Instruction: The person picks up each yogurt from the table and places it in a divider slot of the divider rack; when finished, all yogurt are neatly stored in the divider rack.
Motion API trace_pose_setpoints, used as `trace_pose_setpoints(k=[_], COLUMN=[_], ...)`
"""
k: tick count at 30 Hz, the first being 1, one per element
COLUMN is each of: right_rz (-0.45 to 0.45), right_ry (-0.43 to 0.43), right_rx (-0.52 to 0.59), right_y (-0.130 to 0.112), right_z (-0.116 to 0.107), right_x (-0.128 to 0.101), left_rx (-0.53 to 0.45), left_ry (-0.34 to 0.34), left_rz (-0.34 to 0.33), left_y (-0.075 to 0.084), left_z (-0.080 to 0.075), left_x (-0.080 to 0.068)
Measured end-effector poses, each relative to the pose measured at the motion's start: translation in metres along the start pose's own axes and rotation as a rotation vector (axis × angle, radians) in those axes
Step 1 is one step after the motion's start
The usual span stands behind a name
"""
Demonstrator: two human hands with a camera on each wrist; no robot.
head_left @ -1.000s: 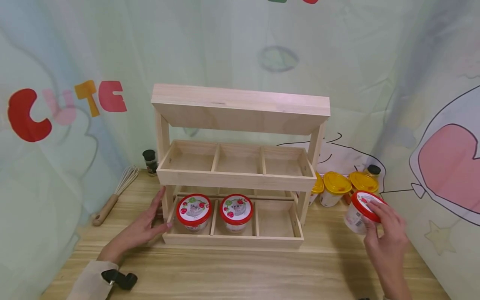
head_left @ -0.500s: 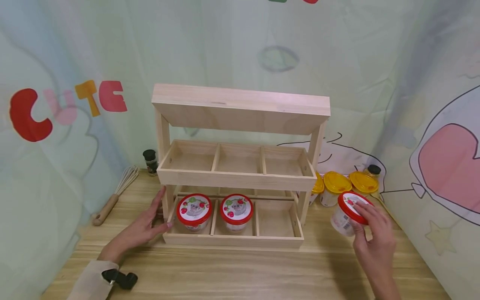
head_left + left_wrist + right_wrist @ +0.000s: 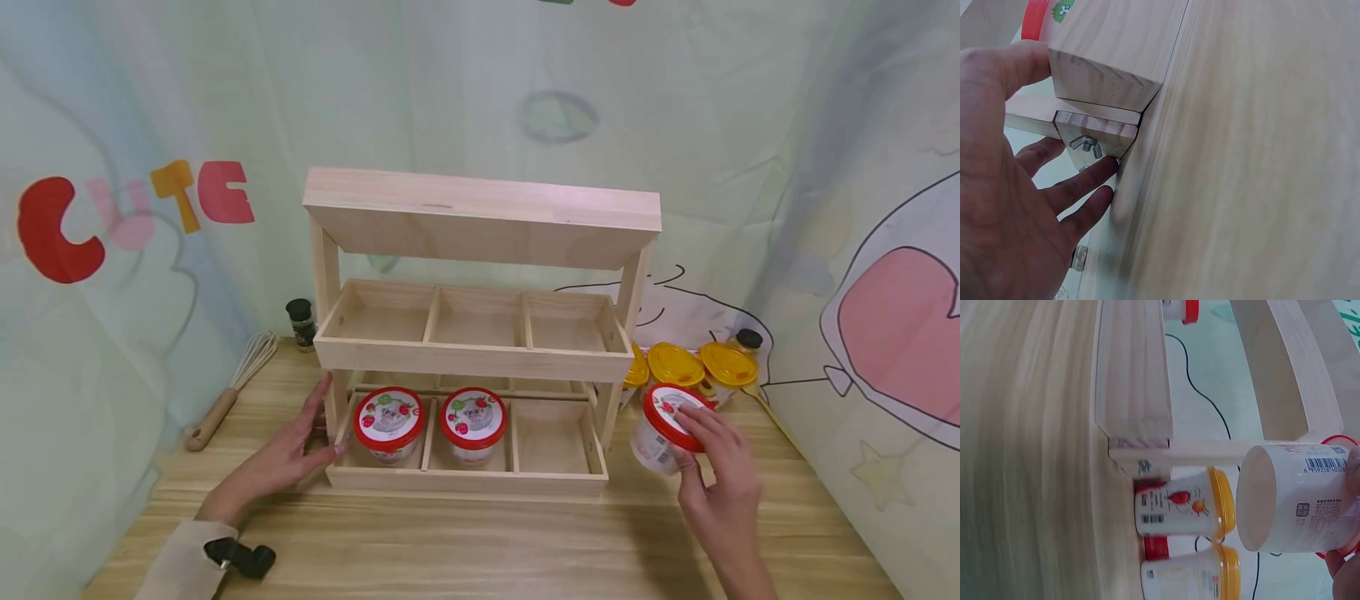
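Observation:
My right hand (image 3: 720,477) grips a white tub with a red lid (image 3: 663,442), tilted above the table right of a two-tier wooden rack (image 3: 472,360). In the right wrist view the tub's bare base and barcode side (image 3: 1310,500) show, with fingers at its lid end. My left hand (image 3: 281,458) rests against the rack's left side, fingers spread. Its thumb lies at the lower tray's corner, and the fingertips (image 3: 1105,165) touch the post's foot by a wing nut (image 3: 1087,145). Two red-lidded tubs, one left (image 3: 388,423) and one middle (image 3: 473,423), sit in the lower tray.
Several yellow-lidded tubs (image 3: 673,367) stand behind the rack's right end, near a dark-capped jar (image 3: 747,340). On the left lie a whisk (image 3: 225,404) and a small black-capped jar (image 3: 301,323). A printed curtain (image 3: 465,92) surrounds the table (image 3: 450,550).
My right hand has carried the red-lidded tub leftward, toward the rack's right end. The left hand and the rack have stayed where they were.

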State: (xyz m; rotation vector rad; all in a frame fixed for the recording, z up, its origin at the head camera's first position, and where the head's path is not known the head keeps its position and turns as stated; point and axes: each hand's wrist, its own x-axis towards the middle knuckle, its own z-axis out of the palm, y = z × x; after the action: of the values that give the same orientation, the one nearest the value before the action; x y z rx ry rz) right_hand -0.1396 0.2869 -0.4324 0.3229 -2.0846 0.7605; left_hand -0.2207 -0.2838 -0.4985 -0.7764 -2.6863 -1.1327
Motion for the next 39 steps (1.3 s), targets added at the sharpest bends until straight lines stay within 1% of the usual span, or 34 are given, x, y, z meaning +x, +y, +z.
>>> trace_pose_setpoints(k=[9, 17, 22, 29, 39], right_rz=[-0.009, -0.036, -0.072, -0.182, -0.222], right_ry=[-0.061, -0.093, -0.103, -0.069, -0.105], right_rx=[0.020, 0.070, 0.110, 0.192, 0.246], right_y=[-0.013, -0.023, -0.023, -0.024, -0.021], right_z=[0.011, 0.023, 0.033, 0.049, 0.071], right_x=[-0.003, -0.002, -0.002, -0.001, -0.005], left_rx=[0.038, 0.038, 0.052, 0.042, 0.025], left_ry=[0.011, 0.017, 0.022, 0.014, 0.008], left_rz=[0.016, 0.022, 0.028, 0.017, 0.010], left_y=[-0.001, -0.001, -0.002, 0.000, 0.001], left_z=[0.000, 0.000, 0.001, 0.000, 0.000], left_x=[0.000, -0.001, 0.000, 0.000, 0.001])
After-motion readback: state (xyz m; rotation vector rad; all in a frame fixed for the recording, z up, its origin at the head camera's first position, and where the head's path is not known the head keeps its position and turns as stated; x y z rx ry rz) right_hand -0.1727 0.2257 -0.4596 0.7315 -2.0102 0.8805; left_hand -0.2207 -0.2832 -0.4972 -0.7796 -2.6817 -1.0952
